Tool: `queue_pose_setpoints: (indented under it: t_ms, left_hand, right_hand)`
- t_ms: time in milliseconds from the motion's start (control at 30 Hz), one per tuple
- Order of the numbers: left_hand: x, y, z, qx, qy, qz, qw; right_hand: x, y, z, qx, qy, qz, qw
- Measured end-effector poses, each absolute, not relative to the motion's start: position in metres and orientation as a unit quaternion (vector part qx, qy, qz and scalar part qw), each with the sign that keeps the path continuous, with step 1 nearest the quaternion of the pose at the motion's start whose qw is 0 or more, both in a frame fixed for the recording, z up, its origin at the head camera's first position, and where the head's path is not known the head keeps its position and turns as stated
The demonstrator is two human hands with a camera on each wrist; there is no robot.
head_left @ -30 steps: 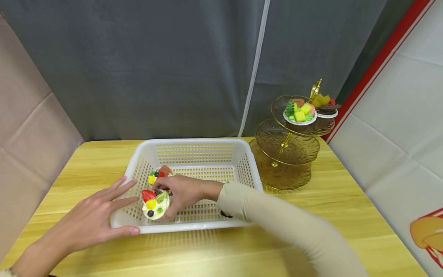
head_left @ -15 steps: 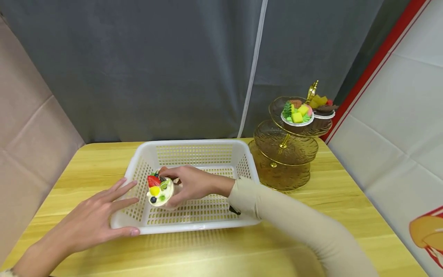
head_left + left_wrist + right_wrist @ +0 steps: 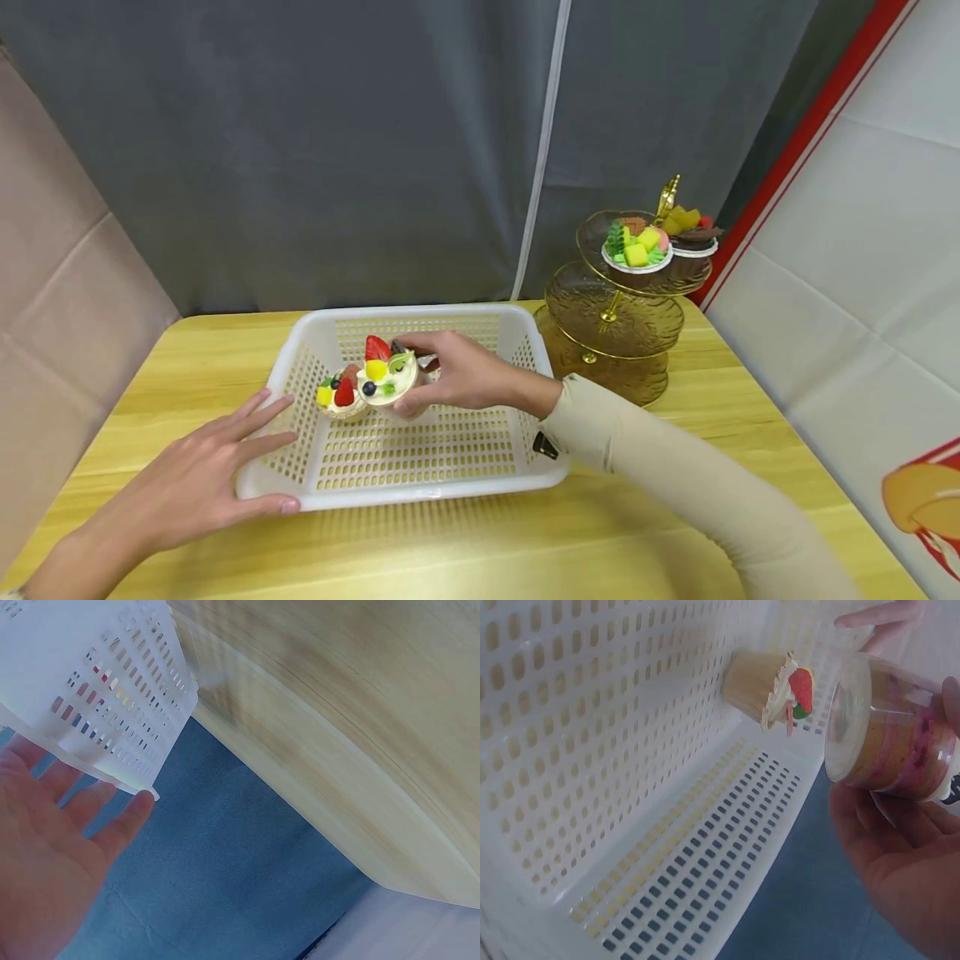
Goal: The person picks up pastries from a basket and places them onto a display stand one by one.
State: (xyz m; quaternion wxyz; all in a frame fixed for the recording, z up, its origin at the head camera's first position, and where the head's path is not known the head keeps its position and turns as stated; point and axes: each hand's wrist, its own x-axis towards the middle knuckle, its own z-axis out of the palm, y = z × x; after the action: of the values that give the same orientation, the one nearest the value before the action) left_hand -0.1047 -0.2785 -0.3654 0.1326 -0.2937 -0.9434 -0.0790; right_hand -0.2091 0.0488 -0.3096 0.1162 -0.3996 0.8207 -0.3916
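Wood-grain tabletop (image 3: pixel 480 554), left hand (image 3: pixel 202 471) splayed against perforated plastic basket (image 3: pixel 420 492), right hand (image 3: pixel 476 373) clamped round clear cylindrical dessert cup (image 3: pixel 392 387)

Counting 1 left hand (image 3: pixel 197 475), 1 right hand (image 3: pixel 474 375), 1 fruit-topped dessert cup (image 3: pixel 387 385) between the right fingers (image 3: pixel 424 342), 1 strawberry-topped cupcake (image 3: pixel 342 396) left of them, 1 perforated basket (image 3: pixel 420 492) below, 1 tiered stand (image 3: pixel 633 329) with 3 plates and 2 chunky-topped cupcakes (image 3: pixel 637 253) to their right.

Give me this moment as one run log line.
right hand: holds dessert cup; left hand: touches basket; basket: cupcake inside; stand top tier: two desserts
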Motion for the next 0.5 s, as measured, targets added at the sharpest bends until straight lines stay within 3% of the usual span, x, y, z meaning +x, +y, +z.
queue_pose_setpoints:
  t_ms: [500]
  left_hand:
    - [-0.105, -0.28, -0.367, -0.297, -0.941, -0.08, 0.143]
  right_hand:
    - [-0.206, 0.09, -0.292, -0.345, 0.838, -0.422, 0.019]
